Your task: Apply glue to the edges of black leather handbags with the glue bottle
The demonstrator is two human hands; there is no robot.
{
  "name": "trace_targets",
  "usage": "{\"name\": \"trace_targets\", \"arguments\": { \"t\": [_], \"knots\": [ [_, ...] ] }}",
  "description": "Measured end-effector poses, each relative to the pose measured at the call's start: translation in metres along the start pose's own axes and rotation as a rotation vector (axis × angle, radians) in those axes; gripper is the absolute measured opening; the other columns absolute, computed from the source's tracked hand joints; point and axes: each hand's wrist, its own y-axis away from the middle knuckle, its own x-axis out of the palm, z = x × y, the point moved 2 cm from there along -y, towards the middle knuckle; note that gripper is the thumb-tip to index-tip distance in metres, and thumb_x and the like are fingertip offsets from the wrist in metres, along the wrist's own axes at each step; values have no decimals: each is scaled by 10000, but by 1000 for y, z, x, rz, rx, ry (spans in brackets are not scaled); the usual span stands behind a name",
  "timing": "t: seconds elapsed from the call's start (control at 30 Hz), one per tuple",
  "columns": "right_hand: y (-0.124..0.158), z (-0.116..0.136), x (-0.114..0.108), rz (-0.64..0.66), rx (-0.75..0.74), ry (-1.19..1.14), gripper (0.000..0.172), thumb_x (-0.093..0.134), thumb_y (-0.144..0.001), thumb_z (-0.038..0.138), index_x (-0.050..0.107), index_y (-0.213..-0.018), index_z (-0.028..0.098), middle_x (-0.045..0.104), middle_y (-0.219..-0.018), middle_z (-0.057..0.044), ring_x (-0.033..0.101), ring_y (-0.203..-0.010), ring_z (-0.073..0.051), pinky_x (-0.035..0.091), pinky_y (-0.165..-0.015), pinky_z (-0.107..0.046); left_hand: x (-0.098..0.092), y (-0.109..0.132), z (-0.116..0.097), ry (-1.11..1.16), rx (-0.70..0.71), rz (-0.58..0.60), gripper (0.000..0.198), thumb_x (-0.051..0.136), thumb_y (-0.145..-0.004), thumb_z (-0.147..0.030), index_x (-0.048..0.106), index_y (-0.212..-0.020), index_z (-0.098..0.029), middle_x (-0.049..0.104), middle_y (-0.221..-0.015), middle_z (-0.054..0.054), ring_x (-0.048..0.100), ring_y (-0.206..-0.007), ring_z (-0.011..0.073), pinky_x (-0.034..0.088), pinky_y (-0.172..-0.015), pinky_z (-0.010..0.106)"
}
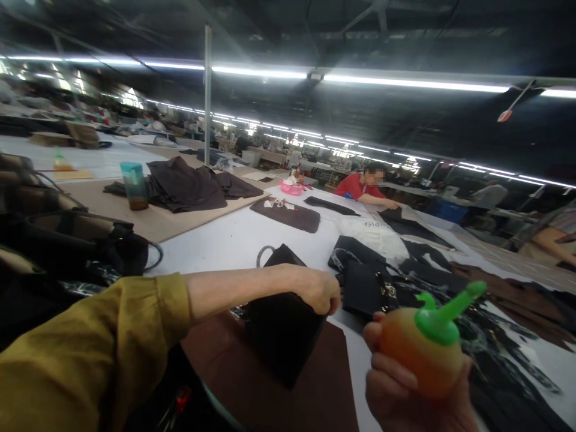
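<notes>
My left hand (320,292) is closed on the top edge of a black bag-like piece (281,324) that stands on a dark brown fabric sheet (279,384). A mustard sleeve covers my left forearm. My right hand (407,390) grips an orange squeeze bottle (420,354) with a green nozzle cap (443,315), held up near the bottom right. Just beyond the bottle lie black bag parts with a gold clasp (389,291) on the white table (234,240).
A teal cup (134,185) and dark brown fabric (189,186) sit on the brown table at left. A person in red (363,187) leans over the far end of the table by a pink basket (291,188). Black cut pieces cover the right side.
</notes>
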Motion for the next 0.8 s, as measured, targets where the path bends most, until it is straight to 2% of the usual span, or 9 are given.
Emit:
{"name": "trace_targets", "arguments": {
  "t": [0.13, 0.27, 0.33, 0.43, 0.57, 0.67, 0.73, 0.8],
  "knots": [
    [-17, -9, 10, 22, -80, -10, 606, 824, -591, 488, 623, -1098, 224, 645, -936, -81, 529, -581, -101, 510, -560, -239, 7, 16, -5, -195, -95, -139, 195, 556, -571, -202, 639, -747, -213, 662, -790, 69, 613, -720, 257, 453, -541, 313],
    [-30, -21, 21, 45, -103, -12, 561, 770, -648, 525, 632, -1072, 184, 641, -958, -85, 571, -649, -119, 516, -778, -353, 18, 30, 0, -305, -117, -414, 177, 571, -608, -198, 592, -781, -173, 631, -817, 90, 575, -866, 274, 465, -770, 377],
    [-38, -28, 27, 11, -114, -34, 507, 744, -680, 529, 646, -1029, 175, 643, -955, -82, 577, -640, -115, 482, -851, -411, 26, 38, 8, -299, -135, -543, 228, 589, -623, -224, 562, -840, -159, 605, -920, 98, 534, -922, 273, 445, -830, 390],
    [-49, -36, 35, -55, -121, -67, 427, 679, -757, 519, 650, -1020, 184, 637, -982, -79, 585, -645, -110, 476, -853, -420, 37, 47, 20, -212, -195, -688, 325, 604, -630, -249, 508, -929, -164, 541, -1037, 91, 480, -966, 252, 437, -848, 370],
    [-61, -42, 47, -46, -138, -62, 376, 654, -791, 498, 655, -1013, 194, 639, -989, -76, 612, -722, -137, 492, -817, -401, 44, 51, 27, -36, -226, -782, 382, 586, -613, -185, 449, -970, -178, 500, -1058, 72, 454, -970, 219, 443, -834, 319],
    [-68, -46, 54, -25, -111, -60, 302, 669, -802, 435, 658, -1003, 210, 652, -978, -59, 625, -806, -163, 471, -864, -434, 44, 57, 25, 37, -244, -835, 347, 551, -624, -138, 448, -952, -187, 501, -1062, 68, 456, -992, 214, 433, -841, 305],
    [-71, -46, 55, -31, -117, -47, 269, 695, -789, 398, 662, -992, 224, 661, -967, -51, 624, -876, -194, 457, -885, -474, 43, 67, 26, 70, -288, -862, 291, 498, -689, -126, 457, -967, -197, 520, -1071, 64, 482, -995, 206, 426, -841, 301],
    [-70, -45, 53, -45, -142, -19, 293, 739, -751, 366, 662, -999, 230, 665, -976, -56, 612, -939, -234, 446, -888, -528, 42, 78, 32, 124, -347, -801, 219, 434, -788, -171, 477, -999, -209, 565, -1033, 57, 535, -956, 203, 429, -824, 310]
  ]
}}
